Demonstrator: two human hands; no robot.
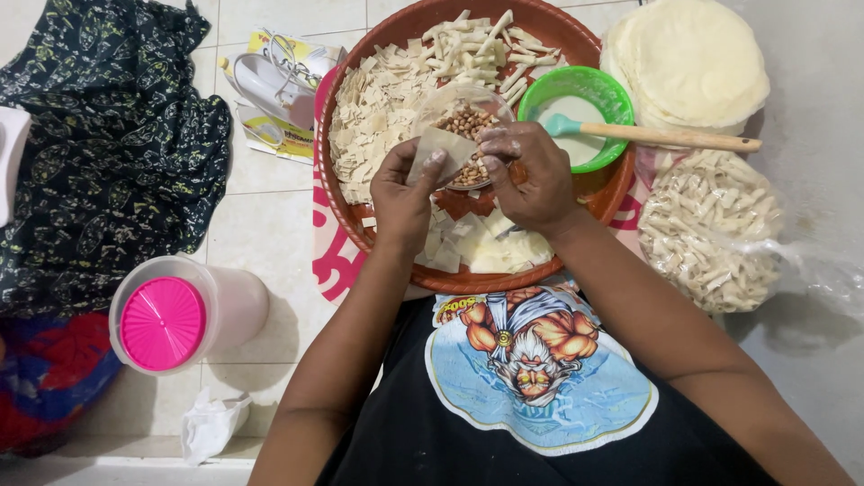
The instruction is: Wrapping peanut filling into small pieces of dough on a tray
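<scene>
1. Pastry square (438,151) was the work item: a pale, thin cut wrapper held above the round reddish-brown tray (576,193), right over a small clear bowl of brown nuts (468,126).
2. Tray also carried a heap of cut squares (373,112) at its left side, rolled sticks (477,45) at the far side, and a green bowl of white paste (576,112) with a wooden-handled spatula (666,135).
3. Outside the tray: a stack of round wrappers (688,58) and a clear bag of finished rolls (711,229) to the right; a pink-lidded tub (166,319) to the left.
4. Left hand (402,193) pinched the square's lower-left edge, thumb and fingers closed on it.
5. Right hand (526,175), floured, curled at the square's right edge; contact looked likely, a firm grip can't be confirmed.
6. Judged step: filling or folding the wrapper. Next move would need nuts kept centred and a tight roll.
</scene>
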